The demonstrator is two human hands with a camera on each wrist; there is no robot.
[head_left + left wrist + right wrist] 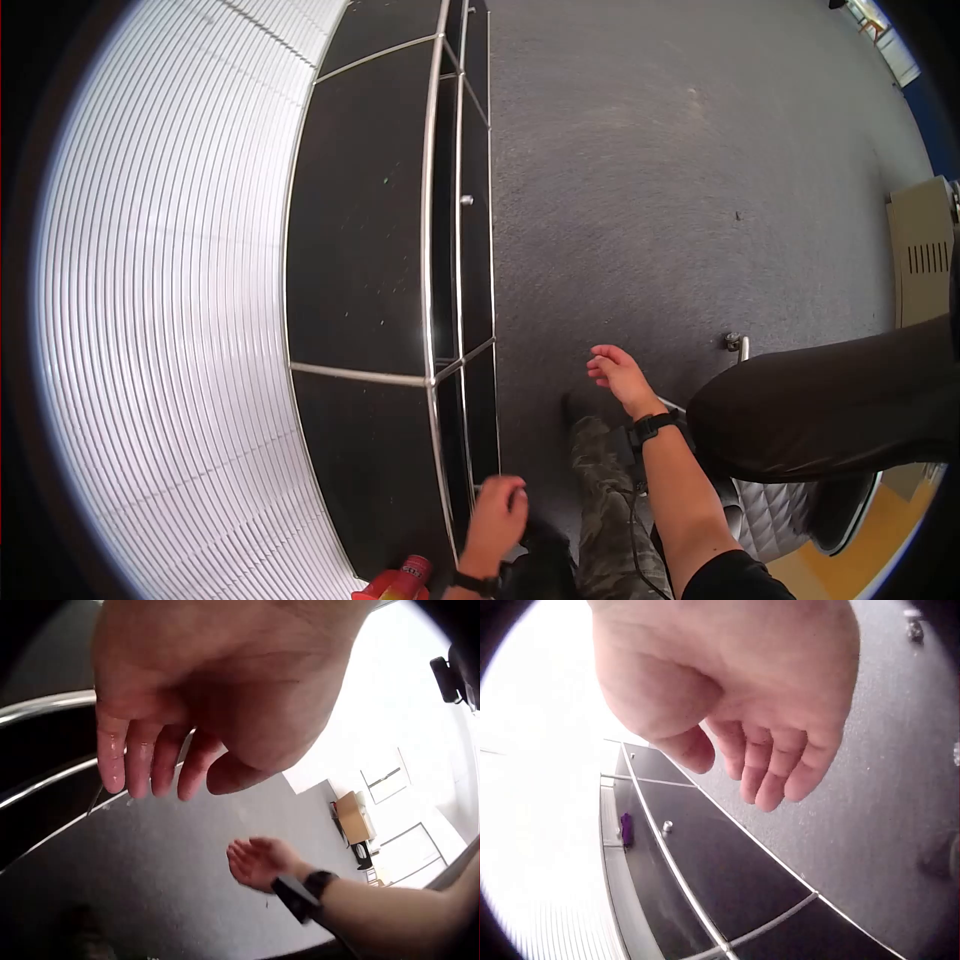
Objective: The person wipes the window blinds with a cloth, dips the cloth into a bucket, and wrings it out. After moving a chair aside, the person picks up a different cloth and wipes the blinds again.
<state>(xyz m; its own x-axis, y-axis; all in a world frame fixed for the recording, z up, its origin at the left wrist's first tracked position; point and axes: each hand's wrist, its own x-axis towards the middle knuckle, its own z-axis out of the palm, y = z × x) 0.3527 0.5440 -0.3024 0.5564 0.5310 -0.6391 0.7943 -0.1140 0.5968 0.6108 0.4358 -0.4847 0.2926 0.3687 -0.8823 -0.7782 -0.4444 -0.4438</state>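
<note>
My left hand (498, 515) hangs beside the front edge of a long black cabinet (360, 220) with chrome tube framing. Nothing is in its fingers, which droop loosely in the left wrist view. My right hand (620, 378) is held over the grey floor, farther from the cabinet, its fingers (769, 769) slightly bent and holding nothing. Both wrists wear dark bands. In the right wrist view, the cabinet front shows a small round knob (667, 826) beyond my right hand.
White slatted blinds (190, 270) run along the cabinet's back. A red object (405, 575) stands at its near end. Something purple (626, 829) lies on the cabinet top. At right are another person's dark-trousered leg (820, 405), a quilted seat (770, 515) and a beige vented box (922, 250).
</note>
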